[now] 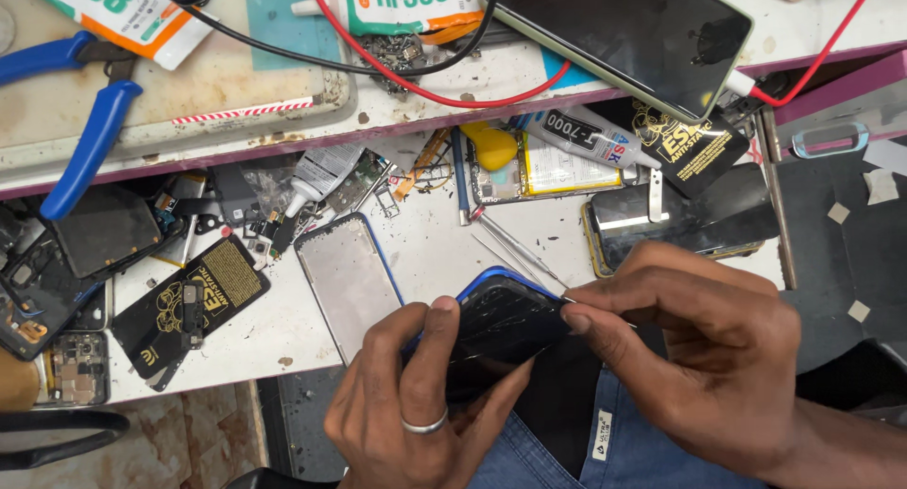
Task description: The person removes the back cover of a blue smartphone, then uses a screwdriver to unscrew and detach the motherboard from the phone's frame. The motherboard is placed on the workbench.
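Observation:
My left hand (416, 404), with a silver ring on one finger, grips a blue-framed phone (496, 328) with a cracked black screen, held over my lap. Its thumb presses on the screen's left part. My right hand (699, 347) pinches a thin metal tool (565, 300) whose tip meets the phone's top right edge. Most of the tool is hidden between my fingers.
A bare phone frame (348, 276) lies just left of my hands. Tweezers (515, 243), glue tubes (581, 135), a yellow battery (567, 168), black phones (685, 220) and loose parts cover the white desk (435, 253). Blue pliers (85, 139) and red and black wires (416, 83) lie on the upper shelf.

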